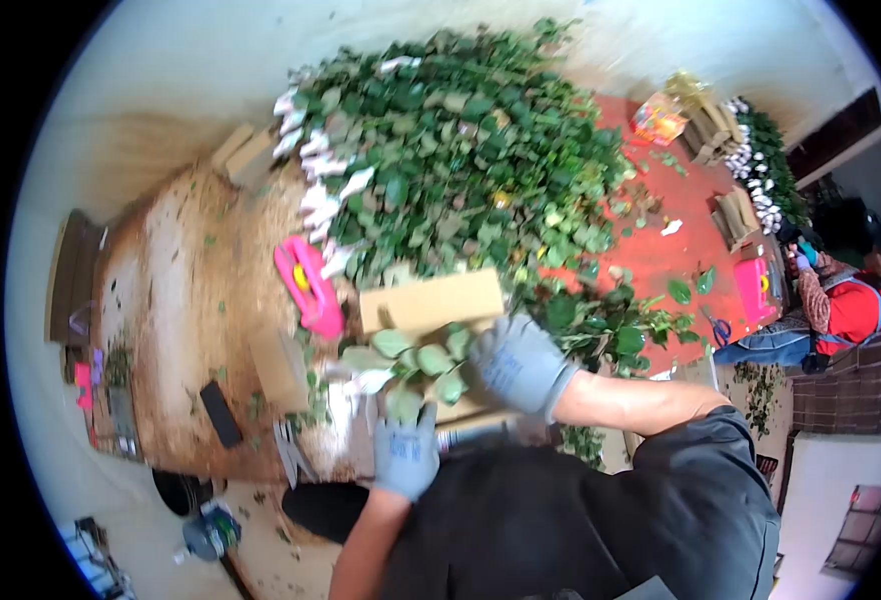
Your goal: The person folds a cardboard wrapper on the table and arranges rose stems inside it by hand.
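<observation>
A leafy flower stem [434, 362] with a white-wrapped head [369, 382] at its left end lies across the front of the workbench. My right hand [523, 368], in a grey glove, is closed around its right part. At the lower leaves, my gloved left hand [406, 458] has its fingers closed on the stem's foliage; the exact grip is partly hidden by a leaf. Just behind the stem sits a cardboard box [431, 302]. To its left, a pink tape dispenser [309, 288] with a yellow centre rests on the wood.
A large pile of leafy stems [461, 150] with white-wrapped heads covers the back. A black flat object [221, 414] and metal shears [292, 455] lie at front left. Scissors [719, 328] lie on the red surface [676, 265]. A person in a red vest [856, 312] works at far right.
</observation>
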Motion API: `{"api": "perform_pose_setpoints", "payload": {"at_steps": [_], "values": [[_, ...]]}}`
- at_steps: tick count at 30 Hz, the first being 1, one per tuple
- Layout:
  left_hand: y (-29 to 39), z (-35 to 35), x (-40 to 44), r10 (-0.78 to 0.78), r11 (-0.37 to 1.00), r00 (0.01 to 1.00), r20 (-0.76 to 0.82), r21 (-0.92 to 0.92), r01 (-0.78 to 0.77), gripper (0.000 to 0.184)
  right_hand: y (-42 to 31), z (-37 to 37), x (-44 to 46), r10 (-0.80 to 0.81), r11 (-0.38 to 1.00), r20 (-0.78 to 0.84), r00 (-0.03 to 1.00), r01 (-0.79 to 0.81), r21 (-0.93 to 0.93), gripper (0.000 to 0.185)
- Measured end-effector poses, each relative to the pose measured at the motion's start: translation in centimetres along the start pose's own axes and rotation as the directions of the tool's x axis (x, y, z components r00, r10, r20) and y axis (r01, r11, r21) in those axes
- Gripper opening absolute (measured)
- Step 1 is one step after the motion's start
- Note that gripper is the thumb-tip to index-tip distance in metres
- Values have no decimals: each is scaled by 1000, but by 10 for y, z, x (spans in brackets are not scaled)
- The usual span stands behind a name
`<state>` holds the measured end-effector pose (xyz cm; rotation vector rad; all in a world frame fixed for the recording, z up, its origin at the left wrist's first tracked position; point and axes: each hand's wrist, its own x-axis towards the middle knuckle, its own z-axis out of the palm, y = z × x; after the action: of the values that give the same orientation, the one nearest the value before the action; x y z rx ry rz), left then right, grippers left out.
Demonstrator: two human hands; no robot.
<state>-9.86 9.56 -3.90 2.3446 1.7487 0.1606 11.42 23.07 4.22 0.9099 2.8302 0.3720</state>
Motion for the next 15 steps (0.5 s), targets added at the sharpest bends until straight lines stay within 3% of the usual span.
{"api": "perform_pose_setpoints", "payload": {"at_steps": [3,4,8,11,15], "values": [[8,-14,8,-40,998,999,-20,54,41,37,-12,48,-17,0,995,204,979,-21,101,17],[6,-12,7,-16,999,999,-43,31,17,18,-12,51,-18,3,995,256,967,-30,100,18],[3,1,4,-29,999,999,-23,-36,28,10,-13,38,-18,56,993,326,944,-87,82,20],[3,-1,6,-31,999,1000,-3,-5,31,10,-18,0,-10,114,988,155,981,-129,84,21],[4,-6,5,-26,999,1000,-15,26,27,10,-36,4,38,45,883,-189,981,50,467,20]]}}
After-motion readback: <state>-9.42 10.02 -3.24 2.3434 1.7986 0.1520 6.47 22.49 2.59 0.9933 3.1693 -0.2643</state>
